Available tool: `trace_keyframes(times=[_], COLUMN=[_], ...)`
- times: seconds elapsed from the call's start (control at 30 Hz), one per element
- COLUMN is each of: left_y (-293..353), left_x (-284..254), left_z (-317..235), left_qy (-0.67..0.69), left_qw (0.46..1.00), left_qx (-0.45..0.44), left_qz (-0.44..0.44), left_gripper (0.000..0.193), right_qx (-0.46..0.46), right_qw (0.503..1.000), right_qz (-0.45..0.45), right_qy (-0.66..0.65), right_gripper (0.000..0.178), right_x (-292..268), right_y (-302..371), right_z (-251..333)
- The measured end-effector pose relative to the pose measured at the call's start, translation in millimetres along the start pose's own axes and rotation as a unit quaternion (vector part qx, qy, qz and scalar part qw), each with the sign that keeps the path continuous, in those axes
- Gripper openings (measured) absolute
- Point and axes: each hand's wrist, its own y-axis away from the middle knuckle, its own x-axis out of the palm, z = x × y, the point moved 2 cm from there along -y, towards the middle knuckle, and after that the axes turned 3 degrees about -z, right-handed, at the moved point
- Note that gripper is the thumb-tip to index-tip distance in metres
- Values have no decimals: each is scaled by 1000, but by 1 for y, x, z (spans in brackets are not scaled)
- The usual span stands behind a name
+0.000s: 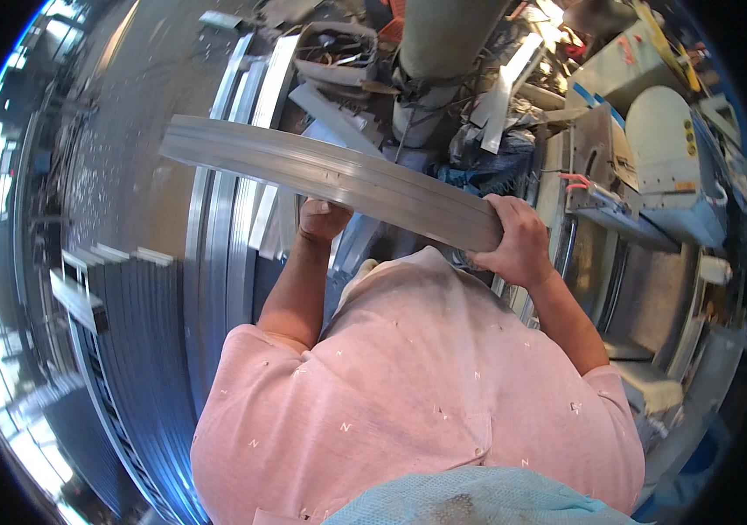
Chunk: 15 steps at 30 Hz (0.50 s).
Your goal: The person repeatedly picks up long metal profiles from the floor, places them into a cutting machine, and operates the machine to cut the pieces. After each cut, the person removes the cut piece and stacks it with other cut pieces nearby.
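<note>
A person in a pink shirt holds a long grey metal bar [330,179] up in front of the chest, in a cluttered workshop. The step in hand appears to be handling the bar; the next move probably calls for a level, two-handed hold, since the left end juts far past its support. Its long axis runs crosswise, left end farther away, right end nearer, curved partly by the lens. The right hand [520,238] has its fingers clamped on the right end. The left hand [324,219] meets the near edge; its fingers are partly hidden, so their closure cannot be told. Metal rails [207,254] lie below, pointing away from the person
</note>
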Motion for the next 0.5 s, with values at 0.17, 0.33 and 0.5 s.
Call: trace_keyframes(times=[0.17,0.33,0.5], left_y=[64,126,180], left_x=[-19,-23,-13], left_z=[32,64,76], left_qy=[-1,41,59], left_qw=[994,976,966], left_qx=[43,100,145], left_qz=[-99,-186,-206], left_gripper=[82,70,68], right_qx=[-69,-142,-173], right_qw=[994,980,961], right_qz=[85,136,211], right_qy=[-15,-22,-40], right_gripper=[73,74,77], right_x=[18,34,55], right_y=[-11,-16,-22], right_z=[-24,-30,-21])
